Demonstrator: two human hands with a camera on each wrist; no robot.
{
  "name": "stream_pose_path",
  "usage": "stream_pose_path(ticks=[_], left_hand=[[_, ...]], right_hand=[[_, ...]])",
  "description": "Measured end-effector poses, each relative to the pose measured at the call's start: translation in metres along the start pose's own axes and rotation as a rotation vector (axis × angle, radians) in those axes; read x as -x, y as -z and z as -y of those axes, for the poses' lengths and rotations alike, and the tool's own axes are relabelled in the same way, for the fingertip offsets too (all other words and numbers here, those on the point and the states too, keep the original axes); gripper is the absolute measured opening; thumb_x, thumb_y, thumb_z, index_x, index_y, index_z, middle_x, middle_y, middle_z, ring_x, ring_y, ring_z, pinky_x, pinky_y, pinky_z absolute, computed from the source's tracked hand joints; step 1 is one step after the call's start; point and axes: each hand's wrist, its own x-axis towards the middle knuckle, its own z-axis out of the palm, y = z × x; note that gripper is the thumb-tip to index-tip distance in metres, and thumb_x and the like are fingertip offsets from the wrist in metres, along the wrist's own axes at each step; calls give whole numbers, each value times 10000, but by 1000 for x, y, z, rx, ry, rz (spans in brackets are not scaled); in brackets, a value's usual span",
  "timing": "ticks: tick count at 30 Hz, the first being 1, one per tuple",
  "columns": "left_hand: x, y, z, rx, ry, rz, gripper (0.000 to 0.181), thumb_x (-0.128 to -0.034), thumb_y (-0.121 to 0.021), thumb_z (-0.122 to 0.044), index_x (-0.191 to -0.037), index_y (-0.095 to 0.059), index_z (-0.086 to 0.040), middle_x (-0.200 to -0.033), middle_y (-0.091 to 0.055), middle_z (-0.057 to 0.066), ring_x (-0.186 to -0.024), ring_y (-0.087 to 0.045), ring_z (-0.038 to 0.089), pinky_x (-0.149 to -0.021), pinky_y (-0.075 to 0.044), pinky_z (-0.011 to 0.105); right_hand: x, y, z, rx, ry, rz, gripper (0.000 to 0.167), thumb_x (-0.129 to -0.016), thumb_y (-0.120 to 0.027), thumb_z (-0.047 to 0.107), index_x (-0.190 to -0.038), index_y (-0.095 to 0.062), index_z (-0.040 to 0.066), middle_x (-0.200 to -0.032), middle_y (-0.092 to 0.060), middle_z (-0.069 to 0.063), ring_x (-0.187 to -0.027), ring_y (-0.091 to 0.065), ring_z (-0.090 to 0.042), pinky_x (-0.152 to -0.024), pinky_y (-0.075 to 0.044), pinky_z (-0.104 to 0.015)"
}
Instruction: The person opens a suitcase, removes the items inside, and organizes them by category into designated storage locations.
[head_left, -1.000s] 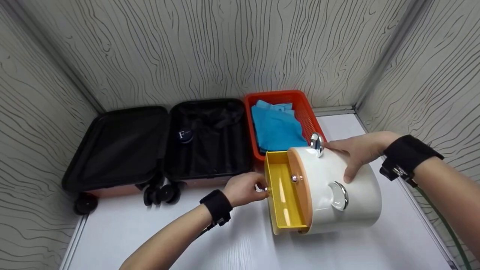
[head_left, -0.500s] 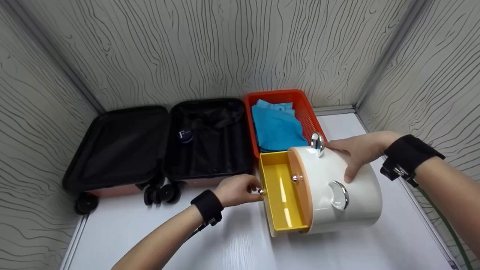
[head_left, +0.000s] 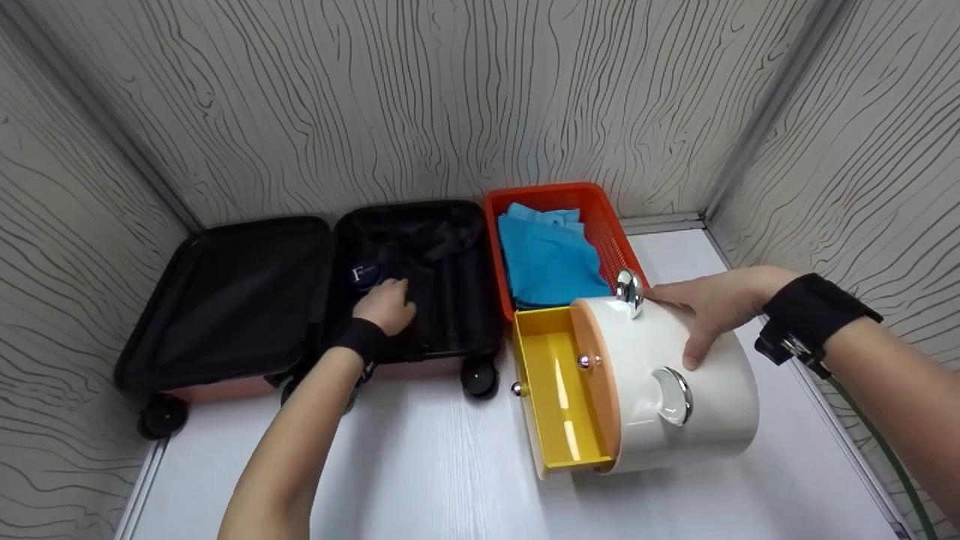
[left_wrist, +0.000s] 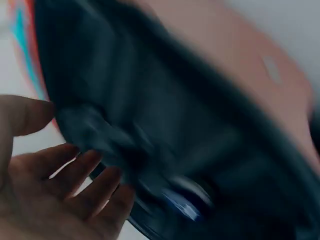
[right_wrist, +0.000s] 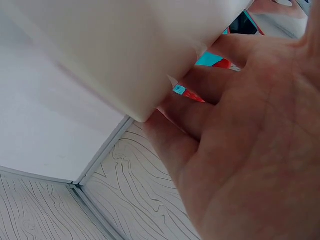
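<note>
My left hand [head_left: 385, 306] reaches over the right half of an open suitcase [head_left: 457, 322], its fingers apart and loosely bent in the blurred left wrist view. Just beyond the fingers, a small dark-blue round tin [head_left: 365, 276] marked with an F lies on the black lining. On the right, my right hand [head_left: 709, 304] rests on a white rounded drawer box [head_left: 712, 409], thumb on its curved surface and other fingers against its far side. A yellow drawer [head_left: 551, 360] sticks out leftward from the box, with a round knob [head_left: 518, 388] on its front. Nothing lies inside the drawer.
A red basket [head_left: 611, 225] holding folded blue cloth [head_left: 551, 259] stands behind the drawer box, beside the suitcase. The suitcase's other half [head_left: 247, 300] lies flat at left. Wood-patterned walls [head_left: 420, 97] enclose the white table [head_left: 442, 465].
The left hand pulled the drawer a little further out to the left, let go of its knob and moved left and away, over the suitcase. The right hand has stayed on the box.
</note>
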Motion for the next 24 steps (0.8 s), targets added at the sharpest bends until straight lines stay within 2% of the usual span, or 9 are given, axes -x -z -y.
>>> stream_pose_path(ticks=[5,10,14,21,24], left_hand=[[-14,7,31,-55,108,94,749,-1045,-500,-325,-1573,-199,111,-1631,-186,318,-1506,-177,469,-1212,-182,562],[-19,7,43,-39,179,145,883,-1027,-513,-443,-1596,-93,86,-1657,-52,311,-1522,-67,478,-1208,-129,607],[-23,6,46,-35,174,145,918,-1012,-545,-465,-1597,-99,85,-1657,-52,310,-1521,-64,481,-1208,-132,606],[-25,4,48,-43,192,212,919,-1012,-545,-460,-1593,-95,92,-1643,-88,333,-1509,-88,506,-1186,-164,645],[-28,3,49,-31,194,200,913,-1000,-558,-456,-1583,-135,105,-1630,-102,354,-1497,-114,525,-1168,-201,662]], right_hand=[[0,-1,-1,-11,6,-6,1148,-743,-905,358,-1628,-219,109,-1209,-573,-77,-1110,-547,-297,-940,-518,-498],[2,0,-2,-22,54,0,1117,-756,-902,325,-1618,-227,99,-1207,-571,-56,-1146,-533,-288,-1001,-470,-535],[5,-1,-3,-28,39,0,1120,-755,-902,335,-1617,-228,96,-1200,-573,-56,-1136,-539,-286,-989,-486,-528],[3,-2,-3,-32,53,-5,1119,-759,-902,343,-1616,-230,89,-1220,-572,-54,-1145,-537,-282,-1003,-480,-539],[2,-2,-2,-33,50,-8,1114,-756,-904,342,-1616,-237,105,-1208,-573,-49,-1142,-536,-279,-1003,-479,-537]])
